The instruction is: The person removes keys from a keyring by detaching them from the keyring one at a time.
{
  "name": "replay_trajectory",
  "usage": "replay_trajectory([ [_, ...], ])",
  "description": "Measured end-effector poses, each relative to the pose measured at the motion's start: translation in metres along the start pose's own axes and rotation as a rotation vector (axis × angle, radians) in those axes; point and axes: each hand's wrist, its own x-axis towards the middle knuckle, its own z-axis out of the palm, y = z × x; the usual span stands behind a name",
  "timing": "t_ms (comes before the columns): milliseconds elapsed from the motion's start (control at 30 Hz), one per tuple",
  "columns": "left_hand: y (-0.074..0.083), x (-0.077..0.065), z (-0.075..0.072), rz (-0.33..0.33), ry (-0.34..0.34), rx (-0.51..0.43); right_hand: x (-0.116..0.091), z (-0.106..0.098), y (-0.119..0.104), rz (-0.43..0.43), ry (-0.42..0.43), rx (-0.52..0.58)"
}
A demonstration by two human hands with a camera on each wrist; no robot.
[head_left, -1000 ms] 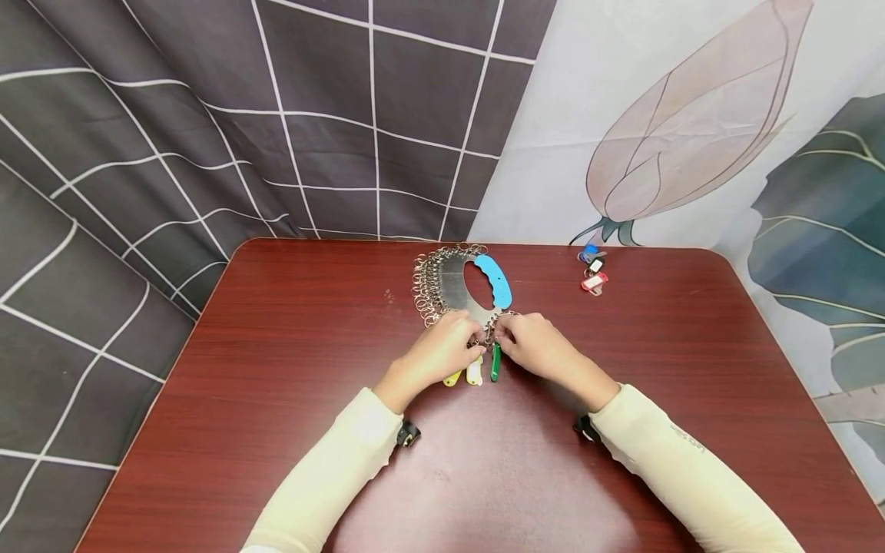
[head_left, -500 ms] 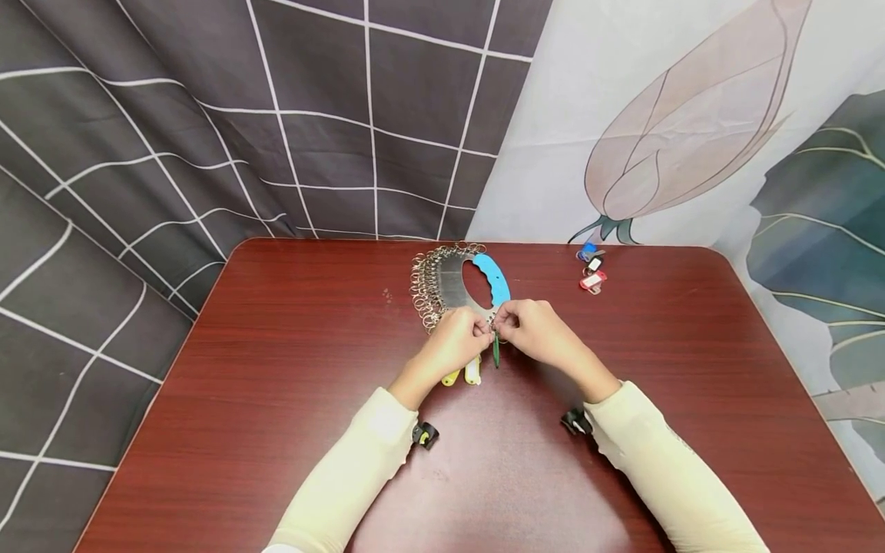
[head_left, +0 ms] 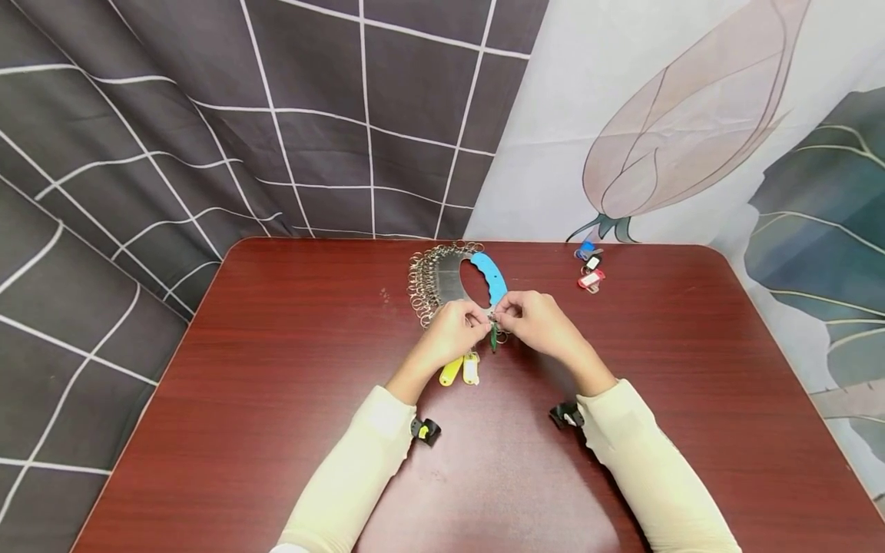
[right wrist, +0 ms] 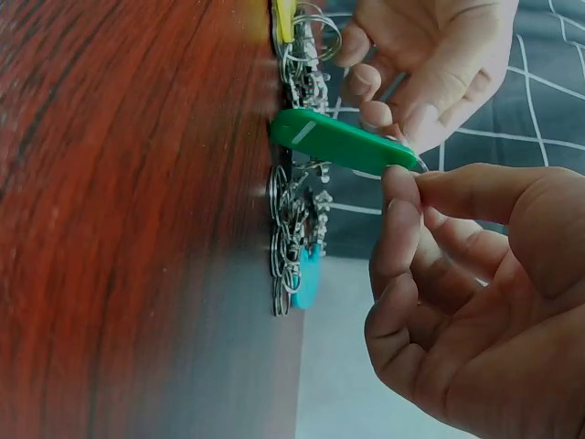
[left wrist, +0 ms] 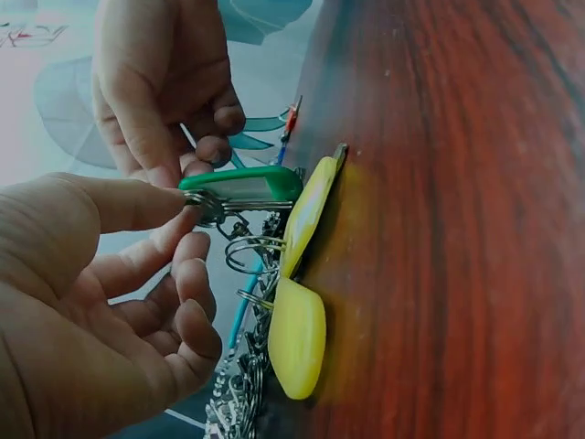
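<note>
A curved metal key holder [head_left: 449,278] with a blue grip [head_left: 489,274] lies near the table's back edge, fringed by chains and rings. At its front end, a green key tag [right wrist: 340,144] hangs between both hands. My left hand [head_left: 449,332] pinches metal rings [left wrist: 208,208] at the tag's end between thumb and forefinger. My right hand [head_left: 538,319] pinches the ring end of the green tag, fingertips close to the left thumb. Two yellow key tags [head_left: 452,372] hang from the holder below my left hand. Fingers partly hide which ring joins which.
Toward the back right of the brown table [head_left: 311,338] lie loose keys with a blue tag [head_left: 585,250], a black tag [head_left: 592,263] and a red tag [head_left: 591,279]. A dark checked curtain [head_left: 325,115] hangs behind the table.
Both hands have shifted slightly away from the body, toward the holder, and closer together. The green tag has moved up with them. The yellow tags show more fully now.
</note>
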Motion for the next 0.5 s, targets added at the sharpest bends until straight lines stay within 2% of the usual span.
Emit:
replay_trajectory([
  [267,-0.0003,0.0,0.0063,0.035,0.056,0.074,-0.0015,0.0023,-0.0032,-0.031,0.043,-0.053],
  [400,-0.0022,-0.0013,0.0067,0.121,0.098,0.111,-0.0017,0.0019,-0.0025,-0.028,0.064,-0.075],
  [500,-0.0035,-0.0023,0.0037,0.19,0.103,0.139,-0.0013,0.0009,-0.0007,-0.019,0.078,-0.089],
])
